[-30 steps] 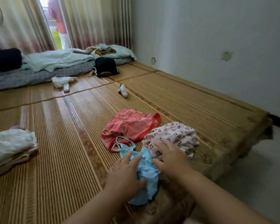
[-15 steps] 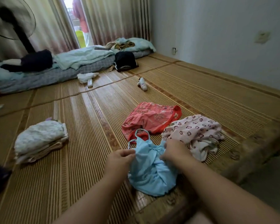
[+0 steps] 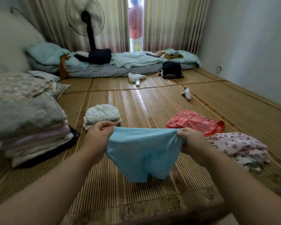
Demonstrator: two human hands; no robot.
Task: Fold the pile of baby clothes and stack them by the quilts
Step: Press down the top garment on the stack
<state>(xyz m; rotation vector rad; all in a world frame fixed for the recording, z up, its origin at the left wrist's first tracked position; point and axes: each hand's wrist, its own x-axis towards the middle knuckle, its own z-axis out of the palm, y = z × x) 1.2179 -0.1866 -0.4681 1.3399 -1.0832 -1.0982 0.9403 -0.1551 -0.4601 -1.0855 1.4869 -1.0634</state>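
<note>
Both hands, left hand [image 3: 96, 135] and right hand [image 3: 191, 142], pinch the blue garment [image 3: 141, 153] in closed fingers, holding it stretched above the bamboo mat [image 3: 136, 98], near the folded stack [image 3: 102, 115] beside the quilts [image 3: 28, 120].

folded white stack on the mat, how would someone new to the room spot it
Start at the tall pile of quilts along the mat's left side. Just right of it sits the folded white stack, behind the left hand. Unlike the loose red garment and heart-print garment, it is neatly squared.
</note>
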